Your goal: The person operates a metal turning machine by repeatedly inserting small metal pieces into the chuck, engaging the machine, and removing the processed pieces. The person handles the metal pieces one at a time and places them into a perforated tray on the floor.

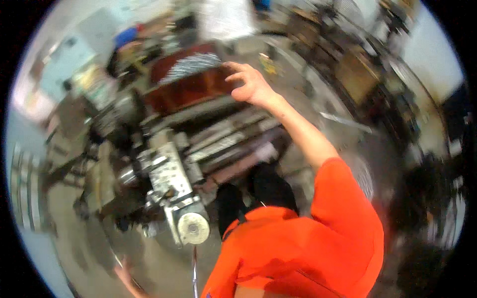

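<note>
The right hand [251, 85] is held out past the machine, its fingers slightly bent and apart from one another, with the fingertips by the right end of a reddish-brown box [194, 90]; whether they touch it I cannot tell. A slanting heap of silvery metal pieces [193, 67] lies in that box, which sits on the far side of the machine's rails. The left hand [124, 273] is low at the left, blurred, its fingers beside the end of a thin rod [118, 260]; I cannot tell whether it is closed on it

Nearer the body, long metal rails [218, 141] run in front of the black trousers [272, 188] and the orange shirt [298, 243]. To their left is a pale metal carriage [170, 171], with a round, light-coloured disc [194, 228] at its near end and a shiny bar [195, 273] below that

Farther out, a pale strip [346, 122] lies to the right of the arm, a small yellow thing [271, 64] is just beyond the right hand, and a white panel [226, 20] is at the top
</note>
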A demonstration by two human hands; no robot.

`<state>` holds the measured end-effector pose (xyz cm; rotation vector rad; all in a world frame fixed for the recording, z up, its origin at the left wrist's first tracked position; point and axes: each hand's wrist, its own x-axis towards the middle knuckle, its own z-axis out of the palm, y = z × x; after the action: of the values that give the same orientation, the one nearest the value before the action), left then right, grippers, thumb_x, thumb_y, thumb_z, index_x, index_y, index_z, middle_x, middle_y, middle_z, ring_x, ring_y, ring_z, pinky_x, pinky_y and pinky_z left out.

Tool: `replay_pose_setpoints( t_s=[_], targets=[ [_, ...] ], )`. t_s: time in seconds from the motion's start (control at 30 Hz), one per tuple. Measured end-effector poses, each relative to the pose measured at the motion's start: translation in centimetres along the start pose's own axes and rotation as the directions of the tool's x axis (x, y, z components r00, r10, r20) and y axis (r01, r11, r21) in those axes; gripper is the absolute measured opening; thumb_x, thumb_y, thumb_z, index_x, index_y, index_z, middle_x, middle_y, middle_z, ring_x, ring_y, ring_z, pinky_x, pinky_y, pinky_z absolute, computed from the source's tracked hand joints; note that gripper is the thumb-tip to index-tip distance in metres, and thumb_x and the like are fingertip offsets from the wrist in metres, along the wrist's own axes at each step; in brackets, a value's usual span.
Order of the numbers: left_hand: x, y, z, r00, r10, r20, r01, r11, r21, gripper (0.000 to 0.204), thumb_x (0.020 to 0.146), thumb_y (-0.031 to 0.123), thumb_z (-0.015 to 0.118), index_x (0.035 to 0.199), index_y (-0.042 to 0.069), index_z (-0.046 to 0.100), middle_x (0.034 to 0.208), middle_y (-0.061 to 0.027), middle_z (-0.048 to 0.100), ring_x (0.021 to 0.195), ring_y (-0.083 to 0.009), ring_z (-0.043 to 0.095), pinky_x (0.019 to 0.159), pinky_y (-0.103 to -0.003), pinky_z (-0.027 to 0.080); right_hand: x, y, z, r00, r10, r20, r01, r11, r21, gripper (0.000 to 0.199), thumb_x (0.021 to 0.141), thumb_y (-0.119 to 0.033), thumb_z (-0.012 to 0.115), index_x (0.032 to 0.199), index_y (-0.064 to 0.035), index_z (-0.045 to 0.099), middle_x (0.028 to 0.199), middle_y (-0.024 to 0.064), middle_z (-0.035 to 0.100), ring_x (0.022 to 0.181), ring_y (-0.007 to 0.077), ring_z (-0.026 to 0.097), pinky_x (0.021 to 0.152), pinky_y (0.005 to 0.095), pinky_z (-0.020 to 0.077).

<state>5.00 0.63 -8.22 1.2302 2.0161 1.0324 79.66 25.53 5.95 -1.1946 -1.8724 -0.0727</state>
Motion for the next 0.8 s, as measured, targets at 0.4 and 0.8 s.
replay_pose_setpoints(
  t_s=[0.4, 0.8],
  targets=[
    [3.0, -2.7, 2.5, 0.965, -0.237, -0.115, 0.252, 0.958, 0.141, 0.038, 0.080, 0.035, 0.064, 0.065, 0.002, 0.050, 0.051, -0.0035, 0.048, 0.041, -0.0098, 0.044, 0.039, -0.024, 0.036, -48.1, -2.3, -20.2, 0.018, 0.990, -0.141, -0.905, -0.044, -0.424, 0.020, 0.067, -0.022, 0.057, 0.073, -0.0051, 0.066, 0.072, 0.0192, 0.061, 0.070, 0.0326, 0.062, 0.068, 0.0400, 0.0487],
    [3.9, -3.5, -0.9, 0.957, -0.275, -0.088, 0.286, 0.942, 0.173, 0.039, 0.080, 0.035, 0.064, 0.061, 0.003, 0.050, 0.051, -0.0032, 0.047, 0.041, -0.0102, 0.042, 0.039, -0.024, 0.037, -49.4, -2.6, -15.6, -0.327, 0.931, -0.160, -0.731, -0.357, -0.582, 0.035, 0.064, -0.029, 0.059, 0.087, -0.0039, 0.065, 0.092, 0.0204, 0.062, 0.090, 0.0329, 0.060, 0.078, 0.0381, 0.0473]
  ],
)
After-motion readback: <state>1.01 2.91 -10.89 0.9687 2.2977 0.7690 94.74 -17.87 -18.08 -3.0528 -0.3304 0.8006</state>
